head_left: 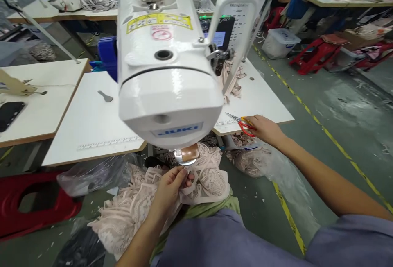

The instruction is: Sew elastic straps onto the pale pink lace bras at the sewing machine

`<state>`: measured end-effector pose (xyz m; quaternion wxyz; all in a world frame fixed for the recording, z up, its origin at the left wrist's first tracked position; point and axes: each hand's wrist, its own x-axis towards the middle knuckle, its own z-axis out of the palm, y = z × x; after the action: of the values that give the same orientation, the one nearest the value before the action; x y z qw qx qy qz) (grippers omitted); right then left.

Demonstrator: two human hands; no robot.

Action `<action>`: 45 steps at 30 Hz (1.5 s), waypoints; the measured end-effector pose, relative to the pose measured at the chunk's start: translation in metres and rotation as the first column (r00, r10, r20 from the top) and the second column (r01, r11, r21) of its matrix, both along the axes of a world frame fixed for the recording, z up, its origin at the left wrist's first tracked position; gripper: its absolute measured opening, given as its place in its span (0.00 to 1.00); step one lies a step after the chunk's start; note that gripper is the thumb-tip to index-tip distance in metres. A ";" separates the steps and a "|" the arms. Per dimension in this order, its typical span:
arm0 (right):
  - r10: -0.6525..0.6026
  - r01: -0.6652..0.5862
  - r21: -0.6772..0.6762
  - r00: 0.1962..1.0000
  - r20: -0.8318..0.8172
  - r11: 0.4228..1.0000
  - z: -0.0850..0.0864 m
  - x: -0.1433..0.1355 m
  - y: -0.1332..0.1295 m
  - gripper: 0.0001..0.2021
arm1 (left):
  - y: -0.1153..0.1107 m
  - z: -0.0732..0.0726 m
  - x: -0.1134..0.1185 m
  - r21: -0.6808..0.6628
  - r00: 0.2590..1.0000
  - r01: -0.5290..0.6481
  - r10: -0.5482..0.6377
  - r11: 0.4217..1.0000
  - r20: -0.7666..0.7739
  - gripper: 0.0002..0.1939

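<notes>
Below the head of a white sewing machine [170, 99], my left hand [173, 183] pinches the edge of a pale pink lace bra [213, 183] between thumb and fingers. The bra lies over my lap, one part close to the metal plate [186, 156] under the machine head. More lace bras [123, 213] are heaped to the left, partly behind my left forearm. On the right, my right hand [265, 130] is closed on the handles of small scissors [245, 127], red and yellow, at the table's front edge. The blades point left, and my fingers partly cover the handles.
The white tabletop [92, 111] carries a grey flat tool [105, 96]. Beige fabric strips [233, 82] lie behind the guard on the right. A bin [242, 140] with scraps sits under the right edge. A red stool [37, 201] stands at left; a phone [10, 115] lies on the neighbouring table.
</notes>
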<state>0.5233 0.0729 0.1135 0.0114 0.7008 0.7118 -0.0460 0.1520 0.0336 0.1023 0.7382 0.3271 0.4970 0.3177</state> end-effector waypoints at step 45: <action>0.247 -0.208 0.147 0.624 -0.741 0.967 -0.036 -0.179 -0.104 0.22 | 0.004 0.005 -0.018 0.254 0.929 0.274 -0.188 0.928 -0.318 0.16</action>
<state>0.3445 -0.0314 0.0776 -0.2956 0.5224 0.7356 -0.3140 0.1343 0.0377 0.1073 0.6335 0.5326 0.5041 0.2468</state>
